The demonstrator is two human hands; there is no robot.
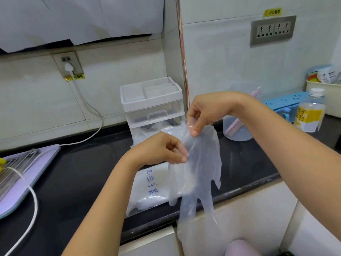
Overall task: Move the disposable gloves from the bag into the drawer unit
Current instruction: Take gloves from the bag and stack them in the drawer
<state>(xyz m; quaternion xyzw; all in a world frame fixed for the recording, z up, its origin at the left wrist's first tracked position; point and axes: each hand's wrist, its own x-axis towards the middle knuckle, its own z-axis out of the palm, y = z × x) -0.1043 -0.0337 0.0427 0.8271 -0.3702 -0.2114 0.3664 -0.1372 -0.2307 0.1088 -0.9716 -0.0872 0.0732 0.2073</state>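
A thin clear disposable glove (200, 163) hangs in the air over the counter's front edge, fingers pointing down. My right hand (204, 111) pinches its cuff at the top. My left hand (162, 148) pinches the glove's left edge a little lower. Beneath them lies the clear plastic bag (147, 189) with blue handwriting and more gloves inside. The clear drawer unit (153, 106) with a white divided top stands at the back against the wall; its lower drawer looks pulled out with clear plastic in it.
The black counter (83, 172) carries a lilac board with a metal rack (20, 174) and a white cord at left. At right stand a clear measuring cup (236, 130), a labelled bottle (311, 111), a blue rack (284, 103) and a cream bin.
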